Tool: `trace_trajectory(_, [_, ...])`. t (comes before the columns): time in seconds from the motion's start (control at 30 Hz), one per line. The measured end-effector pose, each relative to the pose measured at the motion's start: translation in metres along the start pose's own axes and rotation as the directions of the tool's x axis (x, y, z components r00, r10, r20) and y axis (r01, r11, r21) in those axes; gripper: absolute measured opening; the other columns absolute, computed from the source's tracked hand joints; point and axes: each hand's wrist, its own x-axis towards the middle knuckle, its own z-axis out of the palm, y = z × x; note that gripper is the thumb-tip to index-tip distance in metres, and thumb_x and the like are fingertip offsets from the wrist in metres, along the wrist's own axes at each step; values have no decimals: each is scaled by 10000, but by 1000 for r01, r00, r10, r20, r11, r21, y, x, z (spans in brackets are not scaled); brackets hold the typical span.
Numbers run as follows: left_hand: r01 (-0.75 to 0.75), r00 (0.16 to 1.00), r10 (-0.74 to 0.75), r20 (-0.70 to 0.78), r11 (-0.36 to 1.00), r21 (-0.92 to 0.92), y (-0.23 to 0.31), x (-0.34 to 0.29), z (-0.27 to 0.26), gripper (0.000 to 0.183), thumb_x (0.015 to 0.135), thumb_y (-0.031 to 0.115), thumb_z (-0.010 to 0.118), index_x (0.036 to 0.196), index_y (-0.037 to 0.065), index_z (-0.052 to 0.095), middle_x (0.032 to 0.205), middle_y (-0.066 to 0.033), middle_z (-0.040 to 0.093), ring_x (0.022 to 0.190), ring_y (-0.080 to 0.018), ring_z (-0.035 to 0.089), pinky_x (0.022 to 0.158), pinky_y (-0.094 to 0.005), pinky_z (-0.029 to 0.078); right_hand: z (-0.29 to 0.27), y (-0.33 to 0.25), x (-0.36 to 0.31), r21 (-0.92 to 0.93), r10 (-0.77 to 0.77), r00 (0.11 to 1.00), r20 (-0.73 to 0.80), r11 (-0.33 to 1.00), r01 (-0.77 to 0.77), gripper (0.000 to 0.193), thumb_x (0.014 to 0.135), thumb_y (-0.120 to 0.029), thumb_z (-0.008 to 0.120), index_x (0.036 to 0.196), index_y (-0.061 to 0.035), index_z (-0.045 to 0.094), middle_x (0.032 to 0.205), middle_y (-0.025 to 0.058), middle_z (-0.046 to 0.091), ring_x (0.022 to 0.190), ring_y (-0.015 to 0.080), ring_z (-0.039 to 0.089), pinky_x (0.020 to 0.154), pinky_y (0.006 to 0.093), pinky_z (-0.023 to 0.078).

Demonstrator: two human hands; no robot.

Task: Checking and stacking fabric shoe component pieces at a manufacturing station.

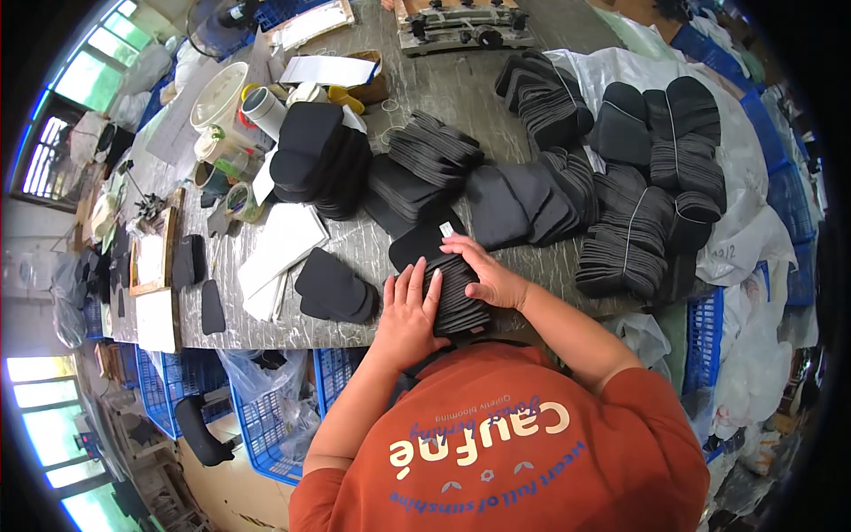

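Observation:
A fanned stack of thin black foam-like pads (461, 302) lies at the table's near edge, between my two hands. My left hand (406, 315) is open against its left side, fingers stretched out and spread, thumb by the near end. From the right, my right hand (493, 274) reaches over the stack with its fingers extended and its thumb apart. Just beyond those fingertips, a small white tag (446, 230) rests on a black pad. Left of my left hand is a small pile of black pads (333, 285).
More stacks of black pads (321, 160) stand beyond my hands. Tied bundles (625, 232) lie to the right. White sheets (282, 248), jars and a white tub (219, 96) are at the left. Blue crates (266, 428) sit below the table edge.

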Motion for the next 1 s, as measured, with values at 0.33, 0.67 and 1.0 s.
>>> trace_trajectory(0.33, [-22,997,22,-71,1000,-7,-2,1,9,1063,510,335,829,1364,-23,308,1374,-226,339,1249,-386,360,1043,-534,256,0,-8,-12,180,65,994,91,980,-81,1187,631,-777,587,1454,-32,167,1487,221,171,1401,365,134,1132,454,138])
trace_trajectory(0.67, [-77,997,76,-16,934,-349,-21,27,-4,908,582,279,813,1311,-63,391,1348,-212,424,1223,-356,427,1021,-467,327,21,-62,-6,-904,165,959,231,402,149,768,816,-263,577,1473,-132,202,1471,244,223,1371,328,238,1073,643,75])
trace_trajectory(1.0, [432,899,-433,69,848,-307,-89,70,26,232,766,84,642,977,-13,635,954,-193,646,903,-382,591,812,-411,474,18,-73,-1,-864,295,910,290,491,116,964,607,-217,775,1438,-111,299,1383,208,343,1309,368,294,1072,632,129])
